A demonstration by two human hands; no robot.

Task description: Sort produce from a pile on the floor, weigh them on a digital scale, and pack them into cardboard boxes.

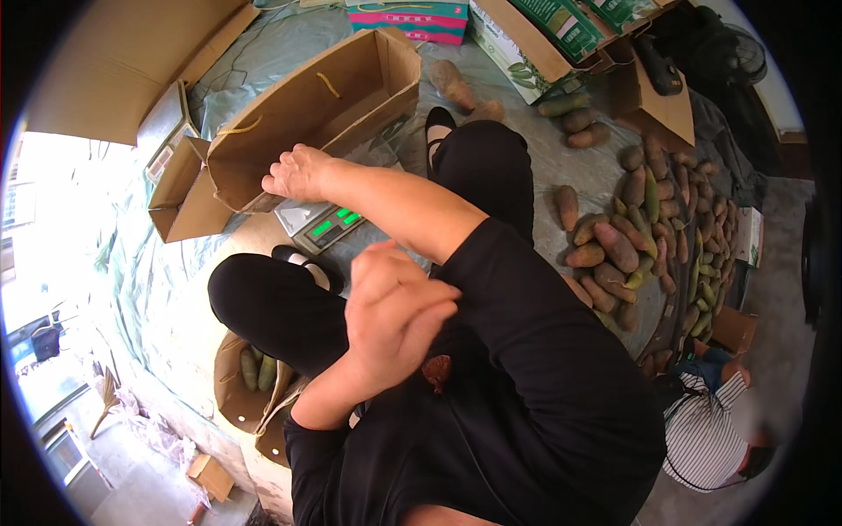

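A long brown paper bag [263,158] with yellow cord handles stands open at the upper left, tilted in view. My right hand [300,174] reaches across to its near edge, fingers curled over the rim. Beside that edge is a digital scale [326,230] with green lit displays; the bag hides part of it. My left hand [390,302] is raised over my lap, its fingers curled in and tips near my right sleeve [491,272]. Nothing shows in it, though its palm is partly hidden.
Many oblong reddish-brown and green fruits or tubers [617,247] lie piled at right on plastic sheeting. Another paper bag [237,386] holding several stands at lower left. Cartons [526,53] stand at the back. A person in a striped shirt [706,438] is at lower right.
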